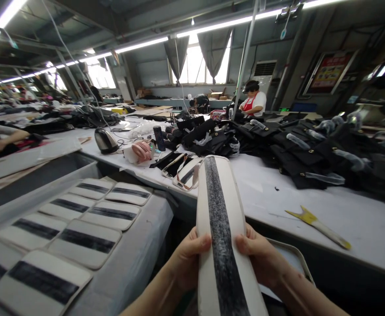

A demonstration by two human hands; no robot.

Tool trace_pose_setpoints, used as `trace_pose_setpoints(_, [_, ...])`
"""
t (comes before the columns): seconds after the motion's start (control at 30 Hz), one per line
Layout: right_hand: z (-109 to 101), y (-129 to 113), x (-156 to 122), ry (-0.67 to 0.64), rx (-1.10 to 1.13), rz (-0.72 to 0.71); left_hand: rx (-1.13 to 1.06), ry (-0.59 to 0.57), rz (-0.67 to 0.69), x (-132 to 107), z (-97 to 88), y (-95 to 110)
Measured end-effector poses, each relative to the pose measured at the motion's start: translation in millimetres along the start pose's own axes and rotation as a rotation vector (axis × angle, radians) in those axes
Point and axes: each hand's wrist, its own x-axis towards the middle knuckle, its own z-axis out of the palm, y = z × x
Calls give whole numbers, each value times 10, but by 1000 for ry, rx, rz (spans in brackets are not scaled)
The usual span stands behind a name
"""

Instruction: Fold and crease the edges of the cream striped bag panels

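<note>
I hold a long white panel (pixel 223 219) with a dark grey stripe down its middle, standing upright in front of me. My left hand (pixel 187 261) grips its left edge with the thumb on the front face. My right hand (pixel 261 259) grips the right edge the same way. Several matching striped white panels (pixel 87 241) lie flat in rows on the grey surface at my lower left.
A long white table (pixel 327 206) carries a heap of black fabric pieces (pixel 297 145), a yellow-tipped flat tool (pixel 317 226), a pink fan (pixel 142 151), a kettle (pixel 105 140) and more panels (pixel 187 173). A person in white with a red apron (pixel 253 103) sits at the far side. Another person's arm (pixel 1 140) rests at far left.
</note>
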Motion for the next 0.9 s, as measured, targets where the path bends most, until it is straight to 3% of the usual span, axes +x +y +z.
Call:
trace_pose_setpoints(0.13, [93,70,-28,13,1,-85,-31,-55,35,126,94,-141])
trace_pose_setpoints(0.33, [72,26,-117,39,-36,-58,-28,-59,54,171,138,-197])
trace_pose_setpoints(0.53, [-108,-401,-356,90,-142,-47,157,-35,47,159,107,-68])
trace_pose_setpoints(0.7, [-75,-805,-526,178,-421,-29,390,22,82,176,167,-138])
trace_pose_setpoints(0.83, [-39,-918,-626,196,-567,-59,609,84,151,205,256,-227])
trace_pose_setpoints(0.9, [-47,-911,-670,270,-617,-72,670,68,164,212,288,-261])
